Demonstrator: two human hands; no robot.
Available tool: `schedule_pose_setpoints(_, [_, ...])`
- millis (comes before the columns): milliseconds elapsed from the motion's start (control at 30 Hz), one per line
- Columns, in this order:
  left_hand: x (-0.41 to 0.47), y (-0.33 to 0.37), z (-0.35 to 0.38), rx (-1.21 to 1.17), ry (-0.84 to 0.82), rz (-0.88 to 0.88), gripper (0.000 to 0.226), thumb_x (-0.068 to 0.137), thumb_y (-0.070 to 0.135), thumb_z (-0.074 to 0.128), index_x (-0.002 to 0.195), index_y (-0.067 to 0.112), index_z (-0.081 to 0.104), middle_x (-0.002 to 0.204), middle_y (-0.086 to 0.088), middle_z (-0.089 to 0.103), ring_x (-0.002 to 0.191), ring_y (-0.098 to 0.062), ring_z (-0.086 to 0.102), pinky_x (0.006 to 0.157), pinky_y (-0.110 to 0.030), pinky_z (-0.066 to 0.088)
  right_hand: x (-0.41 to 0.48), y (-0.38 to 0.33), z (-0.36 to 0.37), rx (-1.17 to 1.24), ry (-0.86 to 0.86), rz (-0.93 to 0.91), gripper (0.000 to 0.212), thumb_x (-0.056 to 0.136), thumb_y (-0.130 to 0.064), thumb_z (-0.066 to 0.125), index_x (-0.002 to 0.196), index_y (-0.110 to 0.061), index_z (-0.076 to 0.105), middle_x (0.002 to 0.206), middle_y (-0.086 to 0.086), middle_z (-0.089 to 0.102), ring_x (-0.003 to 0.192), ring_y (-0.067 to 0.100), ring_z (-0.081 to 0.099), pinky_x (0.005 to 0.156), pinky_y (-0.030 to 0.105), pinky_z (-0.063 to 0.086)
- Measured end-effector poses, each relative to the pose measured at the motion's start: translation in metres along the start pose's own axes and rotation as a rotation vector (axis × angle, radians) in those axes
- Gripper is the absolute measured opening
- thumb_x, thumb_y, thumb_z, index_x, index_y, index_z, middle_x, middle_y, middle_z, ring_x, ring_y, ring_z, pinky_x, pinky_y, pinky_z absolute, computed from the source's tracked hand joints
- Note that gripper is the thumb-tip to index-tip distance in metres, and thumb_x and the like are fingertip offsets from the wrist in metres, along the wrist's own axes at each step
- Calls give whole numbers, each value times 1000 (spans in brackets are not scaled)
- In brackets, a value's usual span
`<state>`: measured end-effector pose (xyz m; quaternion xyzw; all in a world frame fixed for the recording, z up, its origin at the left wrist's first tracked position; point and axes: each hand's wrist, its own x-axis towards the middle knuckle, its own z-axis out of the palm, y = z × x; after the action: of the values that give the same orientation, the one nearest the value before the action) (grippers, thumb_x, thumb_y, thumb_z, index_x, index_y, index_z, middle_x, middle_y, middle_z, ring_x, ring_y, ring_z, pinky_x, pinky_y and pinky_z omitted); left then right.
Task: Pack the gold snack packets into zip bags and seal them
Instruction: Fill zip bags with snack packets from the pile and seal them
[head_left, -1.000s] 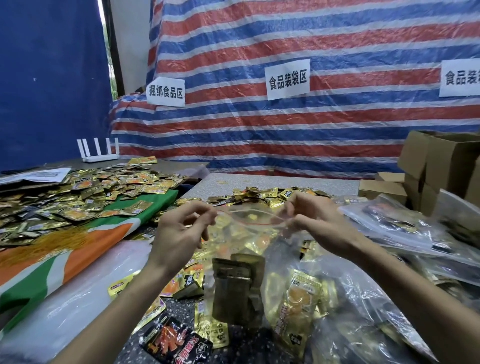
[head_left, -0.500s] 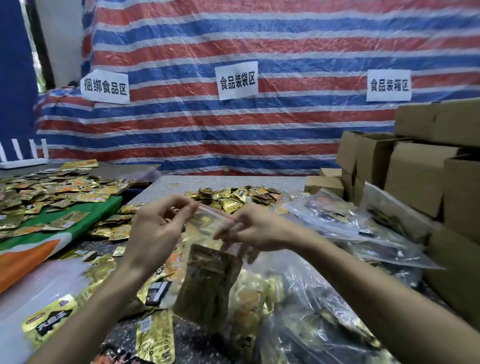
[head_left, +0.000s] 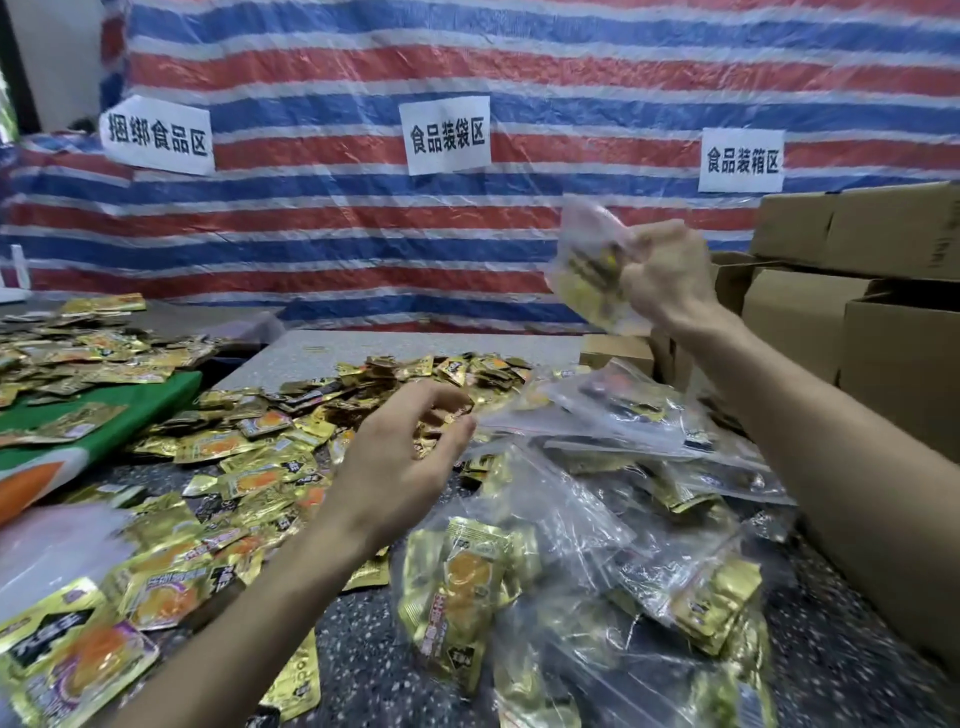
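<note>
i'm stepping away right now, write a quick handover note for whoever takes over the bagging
Left hand: open, holds nothing, hovers above the loose gold snack packets on the table.
Right hand: raised, gripping a filled zip bag. The bag is blurred, so check its seal.
Done: several packed zip bags lie piled on the right, near the cardboard boxes.
Left: many loose packets cover the table's centre and left. Set the held bag on the pile, then bag and seal the rest.
</note>
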<state>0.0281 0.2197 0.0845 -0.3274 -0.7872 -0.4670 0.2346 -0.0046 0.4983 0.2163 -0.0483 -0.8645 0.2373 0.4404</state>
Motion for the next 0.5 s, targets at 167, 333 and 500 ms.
schedule_pose_setpoints(167, [-16, -16, 3, 5, -21, -76, 12, 95, 30, 61, 107, 30, 63, 105, 24, 62, 97, 10, 56, 73, -7, 45, -53, 51, 35, -480, -375, 166, 19, 89, -34, 62, 92, -16, 65, 83, 5, 59, 83, 30, 57, 76, 37, 44])
schedule_pose_setpoints(333, [-31, -28, 1, 7, -80, -159, 11, 95, 26, 62, 106, 28, 63, 104, 22, 60, 96, 8, 56, 78, -11, 47, -76, 39, 53, -496, -518, 121, 43, 90, -53, 57, 75, -14, 64, 84, 8, 70, 79, 27, 59, 62, 32, 36])
schedule_pose_setpoints(500, [-49, -47, -19, 48, -72, -262, 13, 97, 26, 61, 109, 24, 64, 107, 16, 61, 98, 5, 57, 84, -17, 49, -105, -21, 77, -493, -389, -135, 37, 92, -47, 54, 106, -19, 72, 114, 9, 68, 116, 33, 51, 101, 46, 39])
